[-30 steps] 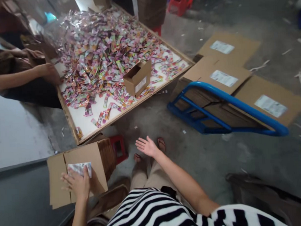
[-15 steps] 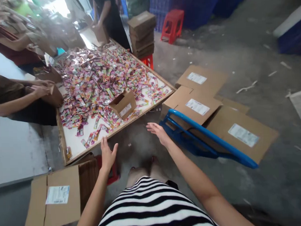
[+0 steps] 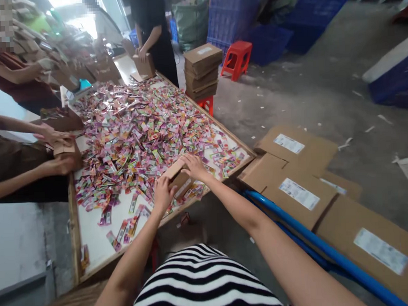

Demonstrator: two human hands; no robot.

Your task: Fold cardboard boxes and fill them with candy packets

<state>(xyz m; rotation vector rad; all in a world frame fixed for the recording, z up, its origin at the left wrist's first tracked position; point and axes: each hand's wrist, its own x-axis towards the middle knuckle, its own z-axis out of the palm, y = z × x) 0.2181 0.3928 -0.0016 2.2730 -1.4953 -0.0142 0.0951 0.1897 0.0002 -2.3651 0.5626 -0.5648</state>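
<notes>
A small open cardboard box (image 3: pixel 178 177) lies on its side near the front edge of a low wooden-rimmed table (image 3: pixel 73 229) heaped with several colourful sachets (image 3: pixel 133 133). My left hand (image 3: pixel 163 194) grips the box's near left side with curled fingers. My right hand (image 3: pixel 192 166) rests on its top right flap, fingers bent over it. Both arms stretch forward above my striped top.
Other people's hands (image 3: pixel 59 164) fill small boxes at the table's left; another person (image 3: pixel 153 34) stands at the far end. Flat labelled cartons (image 3: pixel 292 185) lie on a blue cart (image 3: pixel 328 256) at right. Stacked boxes (image 3: pixel 203 70) sit on a red stool.
Both my hands have reached forward from above the floor to the small box on the table and taken hold of it. The view has tilted up.
</notes>
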